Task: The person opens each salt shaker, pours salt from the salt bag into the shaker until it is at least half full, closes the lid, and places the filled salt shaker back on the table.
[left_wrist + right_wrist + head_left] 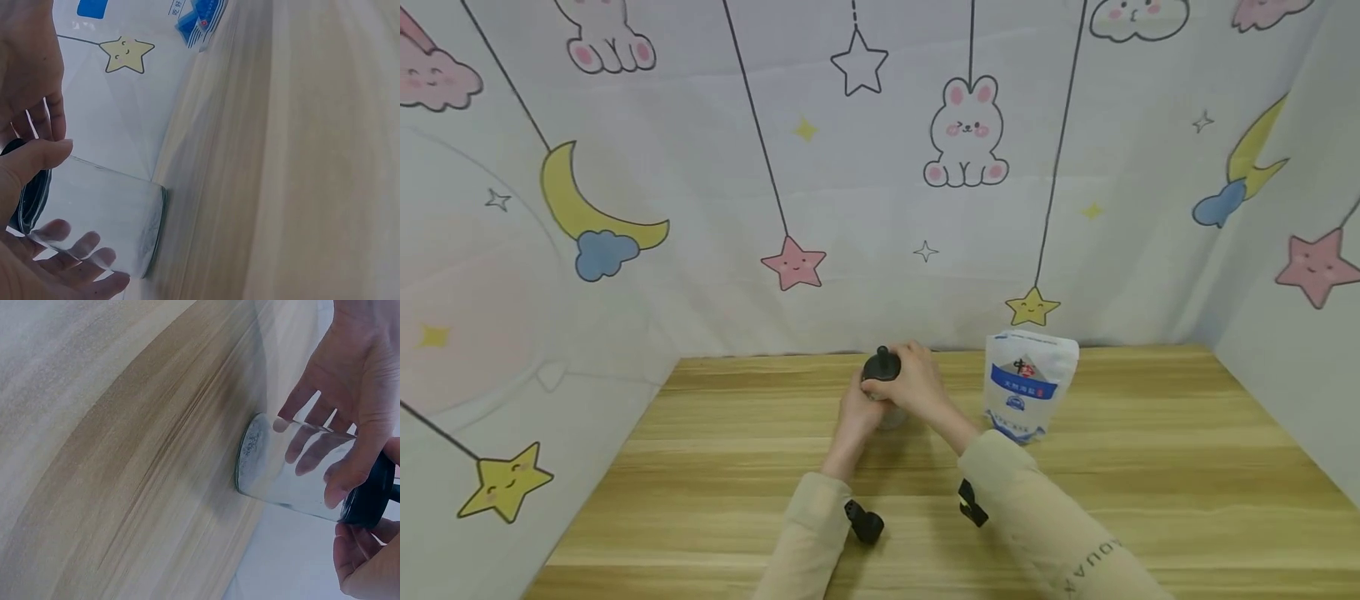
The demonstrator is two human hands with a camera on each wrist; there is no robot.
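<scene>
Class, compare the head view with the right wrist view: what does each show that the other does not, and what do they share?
Only the head view: the white-and-blue bag standing on the table, the winking bunny on the backdrop, and the cream sleeves.

Only the right wrist view: the pale-speckled base of the glass jar, and fingers of the left hand seen through its clear side.

Both: the left hand holding the jar, the right hand gripping the black lid, and the wooden table.

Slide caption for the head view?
Left hand holds a glass jar, right hand grips its black lid; a white pouch stands on the wooden table.
</scene>
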